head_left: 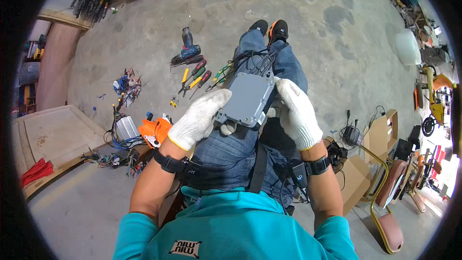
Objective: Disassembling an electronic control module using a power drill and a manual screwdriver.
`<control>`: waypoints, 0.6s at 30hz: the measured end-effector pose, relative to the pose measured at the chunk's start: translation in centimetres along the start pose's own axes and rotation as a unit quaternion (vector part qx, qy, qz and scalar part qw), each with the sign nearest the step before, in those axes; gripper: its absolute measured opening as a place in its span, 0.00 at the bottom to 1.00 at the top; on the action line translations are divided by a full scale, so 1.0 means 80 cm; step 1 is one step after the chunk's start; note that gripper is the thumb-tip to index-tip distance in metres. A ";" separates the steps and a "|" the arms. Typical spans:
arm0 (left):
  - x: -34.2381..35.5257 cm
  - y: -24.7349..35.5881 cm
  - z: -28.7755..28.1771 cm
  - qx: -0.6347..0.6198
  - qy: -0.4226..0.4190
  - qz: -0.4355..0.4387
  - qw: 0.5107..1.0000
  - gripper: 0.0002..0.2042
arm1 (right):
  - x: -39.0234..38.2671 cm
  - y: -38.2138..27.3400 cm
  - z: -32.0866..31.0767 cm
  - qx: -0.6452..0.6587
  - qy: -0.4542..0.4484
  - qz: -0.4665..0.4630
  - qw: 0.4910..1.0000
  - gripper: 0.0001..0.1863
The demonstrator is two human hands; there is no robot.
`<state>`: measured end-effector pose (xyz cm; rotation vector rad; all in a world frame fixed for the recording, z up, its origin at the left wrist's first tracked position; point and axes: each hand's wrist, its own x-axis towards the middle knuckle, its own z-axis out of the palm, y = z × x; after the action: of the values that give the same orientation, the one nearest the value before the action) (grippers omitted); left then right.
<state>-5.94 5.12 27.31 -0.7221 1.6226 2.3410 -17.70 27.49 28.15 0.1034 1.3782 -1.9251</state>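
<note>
A flat grey metal-cased box (248,98) with screws at its corners is held above my lap. My left hand (202,118), in a white knit glove, grips its left side, thumb along the edge and fingertips curling underneath. My right hand (297,113), gloved the same way, closes on the right side, its fingers partly hidden below the box. Black cables (257,61) run from the box's far end and lie bunched over my legs.
On the floor ahead to the left lie a cordless drill (187,48), screwdrivers (196,71) and pliers (184,82). Loose wires and connectors (128,86) form a pile further left. Open cardboard boxes (356,173) and a gold-framed chair (385,202) stand at the right.
</note>
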 end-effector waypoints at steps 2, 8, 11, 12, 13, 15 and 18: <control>0.000 0.005 0.001 0.039 0.007 -0.032 0.999 0.22 | 0.000 -0.001 -0.001 -0.010 -0.001 -0.003 1.000 0.22; -0.007 0.018 -0.005 -0.032 -0.046 -0.112 0.992 0.21 | -0.002 0.001 -0.001 0.004 -0.035 0.001 0.999 0.22; -0.007 0.013 0.000 0.001 -0.028 -0.043 0.999 0.22 | -0.003 -0.002 0.001 0.003 -0.026 -0.005 1.000 0.20; -0.005 0.015 0.003 0.000 -0.036 -0.037 0.999 0.22 | -0.005 -0.005 0.005 -0.005 -0.012 0.009 1.000 0.19; -0.004 0.018 0.003 -0.015 -0.058 -0.070 0.996 0.23 | -0.007 -0.009 0.006 -0.012 0.004 0.023 1.000 0.19; -0.001 0.024 0.008 -0.026 -0.095 -0.095 0.991 0.23 | -0.008 -0.005 -0.007 -0.013 -0.033 0.024 0.999 0.20; 0.002 0.038 0.028 0.086 -0.129 -0.046 0.987 0.29 | -0.006 -0.011 0.000 -0.202 -0.012 -0.021 0.979 0.25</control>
<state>-8.04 6.03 30.37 -0.4289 1.6144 2.0973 -17.92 27.90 29.07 -0.1474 1.7360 -1.6351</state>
